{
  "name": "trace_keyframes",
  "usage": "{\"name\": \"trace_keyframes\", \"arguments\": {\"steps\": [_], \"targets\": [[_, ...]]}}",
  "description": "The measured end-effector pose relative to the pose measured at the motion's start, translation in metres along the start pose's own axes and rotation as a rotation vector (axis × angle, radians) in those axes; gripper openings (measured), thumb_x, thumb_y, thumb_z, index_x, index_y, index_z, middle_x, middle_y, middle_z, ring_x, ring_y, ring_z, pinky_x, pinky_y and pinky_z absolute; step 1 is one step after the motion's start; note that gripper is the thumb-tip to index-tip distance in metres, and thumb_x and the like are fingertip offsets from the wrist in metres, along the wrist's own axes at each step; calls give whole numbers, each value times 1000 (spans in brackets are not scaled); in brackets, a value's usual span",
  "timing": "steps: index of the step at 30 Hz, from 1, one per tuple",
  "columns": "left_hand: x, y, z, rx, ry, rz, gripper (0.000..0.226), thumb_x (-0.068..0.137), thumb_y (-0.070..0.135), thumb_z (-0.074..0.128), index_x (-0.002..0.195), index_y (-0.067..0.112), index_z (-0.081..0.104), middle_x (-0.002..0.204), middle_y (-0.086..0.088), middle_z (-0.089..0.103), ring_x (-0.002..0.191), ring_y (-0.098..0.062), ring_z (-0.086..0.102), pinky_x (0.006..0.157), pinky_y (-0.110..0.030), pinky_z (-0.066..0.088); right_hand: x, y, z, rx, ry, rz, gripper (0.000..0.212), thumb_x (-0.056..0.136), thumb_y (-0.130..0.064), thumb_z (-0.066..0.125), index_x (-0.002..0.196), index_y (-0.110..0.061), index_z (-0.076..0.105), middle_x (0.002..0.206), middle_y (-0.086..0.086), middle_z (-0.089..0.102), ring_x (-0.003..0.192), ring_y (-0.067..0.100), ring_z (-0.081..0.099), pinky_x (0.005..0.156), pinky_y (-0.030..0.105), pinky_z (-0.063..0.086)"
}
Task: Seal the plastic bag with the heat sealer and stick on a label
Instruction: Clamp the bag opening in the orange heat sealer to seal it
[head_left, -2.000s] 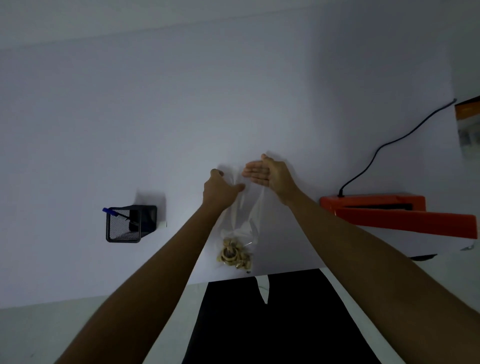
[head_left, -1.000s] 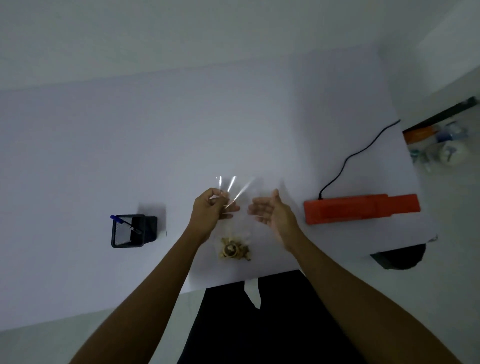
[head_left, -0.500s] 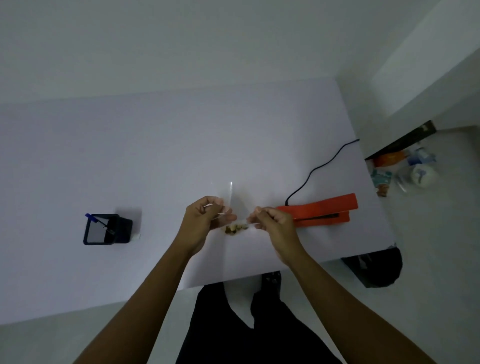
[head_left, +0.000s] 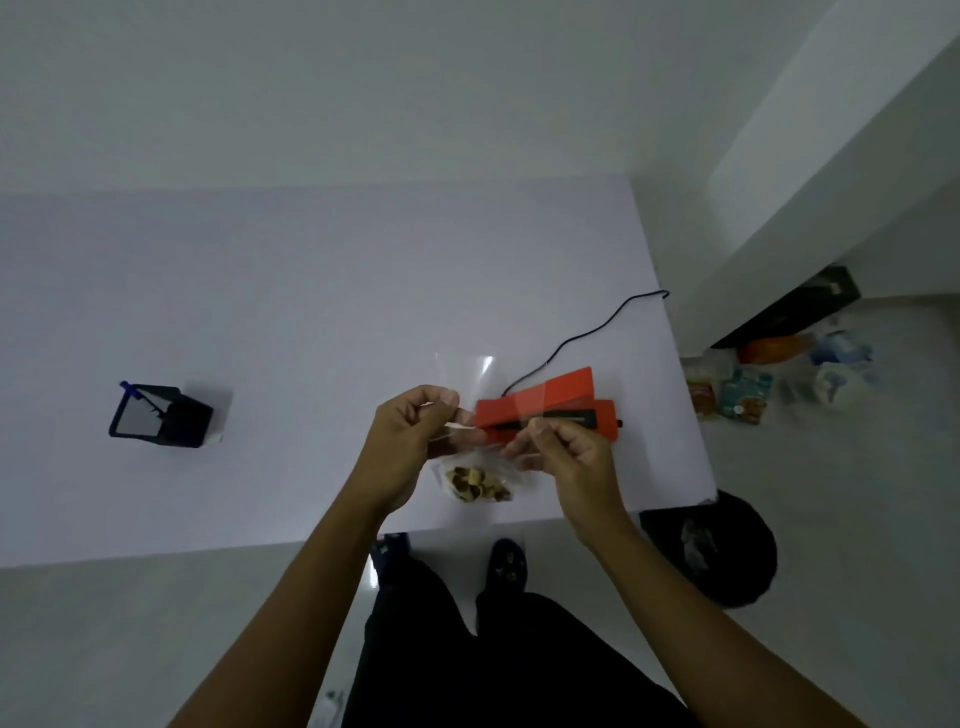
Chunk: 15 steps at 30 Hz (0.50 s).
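Head camera gave me the whole white table (head_left: 311, 291) from above, and I read it from the left. Well to the left of my hands stood a black mesh pen holder (head_left: 158, 422) with a blue pen (head_left: 136, 391) sticking out of it. My left hand (head_left: 405, 441) was pinched shut on the left edge of the clear plastic bag (head_left: 470, 410), thumb against fingers. The bag hung between the two hands, its open top rising above them and its tan contents (head_left: 477, 484) sagging below, above the table's near edge. My right hand (head_left: 566, 449) was closed on the bag's right edge. Just behind that hand lay the orange heat sealer (head_left: 558, 402), its lid raised, with a black cord (head_left: 587, 332) trailing away behind it. Farther right, past the table edge, clutter (head_left: 769, 374) sat blurred on the floor.
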<state>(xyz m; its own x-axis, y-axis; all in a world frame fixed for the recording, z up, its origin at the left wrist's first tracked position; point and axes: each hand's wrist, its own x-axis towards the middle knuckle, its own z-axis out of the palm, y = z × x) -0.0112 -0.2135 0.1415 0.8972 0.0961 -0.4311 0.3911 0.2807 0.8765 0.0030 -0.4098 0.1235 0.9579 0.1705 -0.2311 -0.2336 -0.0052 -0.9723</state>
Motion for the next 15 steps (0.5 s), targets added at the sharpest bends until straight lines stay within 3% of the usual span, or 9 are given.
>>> {"name": "trace_keyframes", "arguments": {"steps": [3, 9, 15], "targets": [[-9, -10, 33, -5, -2, 8, 19, 99, 14, 51, 93, 1, 64, 82, -12, 72, 79, -33, 72, 73, -36, 59, -11, 2, -27, 17, 49, 16, 26, 100, -11, 54, 83, 2, 68, 76, 11, 74, 77, 30, 73, 74, 42, 62], [-8, -25, 91, -2, -14, -14, 23, 97, 17, 56, 97, -5, 65, 86, -16, 74, 81, -34, 72, 83, -49, 59, -27, 11, -68, 76, 190, 43, 28, 102, -17, 51, 88, 4, 64, 76, 18, 71, 74, 32, 72, 66, 41, 61], [-2, -43, 132, 78, -34, -46, 33, 97, 17, 57, 97, -16, 59, 93, -16, 75, 77, -28, 74, 78, -49, 58, -37, 28, -91, 82, 352, 91, 29, 103, -21, 49, 83, -5, 63, 67, 6, 70, 63, 23, 71, 56, 43, 61]]}}
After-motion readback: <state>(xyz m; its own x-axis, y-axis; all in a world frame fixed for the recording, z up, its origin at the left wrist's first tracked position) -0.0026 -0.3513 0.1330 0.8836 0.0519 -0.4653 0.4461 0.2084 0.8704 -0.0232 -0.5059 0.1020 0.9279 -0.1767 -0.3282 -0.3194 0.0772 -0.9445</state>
